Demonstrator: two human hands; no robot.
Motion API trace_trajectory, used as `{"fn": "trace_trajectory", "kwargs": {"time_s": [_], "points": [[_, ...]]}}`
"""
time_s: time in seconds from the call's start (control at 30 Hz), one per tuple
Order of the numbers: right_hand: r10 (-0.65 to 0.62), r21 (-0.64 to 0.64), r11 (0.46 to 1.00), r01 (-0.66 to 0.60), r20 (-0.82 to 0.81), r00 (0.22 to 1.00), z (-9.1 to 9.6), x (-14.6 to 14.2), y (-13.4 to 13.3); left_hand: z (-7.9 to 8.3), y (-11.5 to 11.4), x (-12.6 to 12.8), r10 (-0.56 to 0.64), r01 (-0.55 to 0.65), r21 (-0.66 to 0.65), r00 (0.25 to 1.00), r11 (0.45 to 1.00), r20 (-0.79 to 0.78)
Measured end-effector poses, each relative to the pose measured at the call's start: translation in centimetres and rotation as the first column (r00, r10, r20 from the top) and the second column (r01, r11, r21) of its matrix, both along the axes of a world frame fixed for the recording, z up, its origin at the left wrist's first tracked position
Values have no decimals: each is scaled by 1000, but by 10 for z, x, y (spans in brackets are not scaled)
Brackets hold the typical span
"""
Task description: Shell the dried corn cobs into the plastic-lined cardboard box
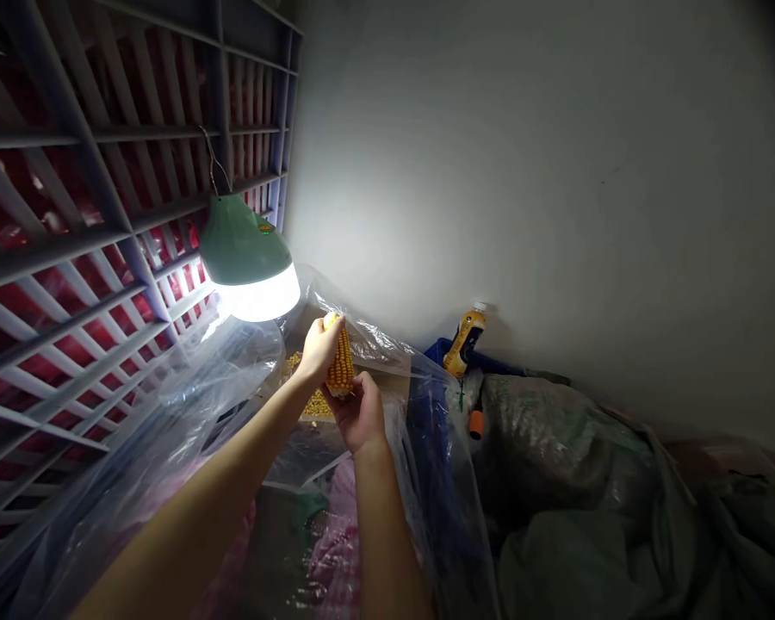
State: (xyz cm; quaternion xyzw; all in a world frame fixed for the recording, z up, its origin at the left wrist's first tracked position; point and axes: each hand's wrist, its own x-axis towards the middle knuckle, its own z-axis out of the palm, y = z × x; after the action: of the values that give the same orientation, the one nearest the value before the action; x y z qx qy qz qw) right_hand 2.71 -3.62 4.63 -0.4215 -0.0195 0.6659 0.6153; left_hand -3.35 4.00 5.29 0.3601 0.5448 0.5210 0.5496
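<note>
A yellow corn cob (341, 360), full of kernels along its visible side, is held up between my two hands. My left hand (319, 349) grips its upper end, thumb near the tip. Around the lower end close the fingers of my right hand (360, 412), the thumb against the cob's side. Below and behind the hands, loose corn kernels (316, 405) lie on a brown cardboard surface (393, 379). Clear plastic sheeting (245, 357) surrounds that surface and spreads toward me.
A lit green lamp (249, 250) hangs by a wire hook from purple-grey plastic crates (129, 232) on the left. Right of my hands stand a blue bin (436, 413), a yellow-labelled bottle (466, 340) and an orange-ended object (476, 422). Dark sacks (555, 439) lie farther right, below a pale wall (523, 172).
</note>
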Motion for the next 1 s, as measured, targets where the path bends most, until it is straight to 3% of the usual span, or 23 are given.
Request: {"fn": "trace_trajectory", "kwargs": {"time_s": [0.23, 0.4, 0.67, 1.0], "points": [[2, 26, 1000, -1, -32, 999, -3, 2, 2, -4, 5, 1, 22, -16, -112, 999, 994, 48], [-17, -6, 1000, 17, -41, 999, -5, -1, 3, -7, 4, 2, 32, -33, -81, 999, 996, -20], [-67, -27, 998, 64, -121, 990, -9, -6, 8, -33, 11, 6, 68, -70, -6, 989, 998, -133], [-89, -50, 995, 88, -21, 996, -14, -12, 12, -38, 12, 5, 59, -70, -53, 981, 996, -186]]}}
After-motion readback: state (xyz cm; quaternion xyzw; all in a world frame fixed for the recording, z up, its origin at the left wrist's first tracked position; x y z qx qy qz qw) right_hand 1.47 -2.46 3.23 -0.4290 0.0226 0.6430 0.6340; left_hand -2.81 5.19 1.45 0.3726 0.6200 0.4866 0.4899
